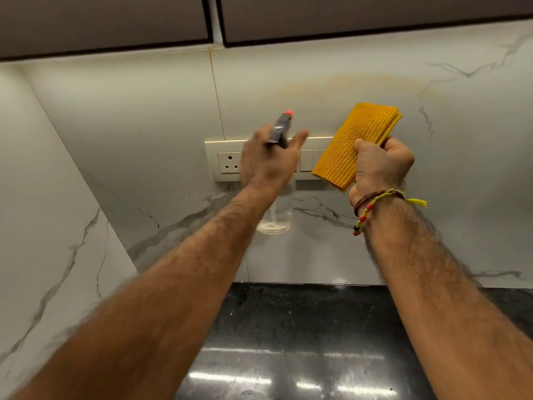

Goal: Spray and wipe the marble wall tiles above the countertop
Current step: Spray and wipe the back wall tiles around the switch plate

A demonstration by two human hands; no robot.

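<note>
My left hand (266, 160) grips a clear spray bottle (275, 217) by its grey trigger head, whose red nozzle (288, 113) points at the white marble wall tiles (331, 90). My right hand (380, 166) holds a folded yellow cloth (354, 140) up, just in front of the wall. A faint yellowish stain (340, 82) runs across the tile above the cloth. Both hands are raised over the black countertop (288, 327).
A cream switch and socket plate (227, 161) is set in the wall behind my hands. Dark cabinets (115, 21) hang overhead. A marble side wall (43, 226) closes the corner on the left. A beaded bracelet (372, 206) circles my right wrist.
</note>
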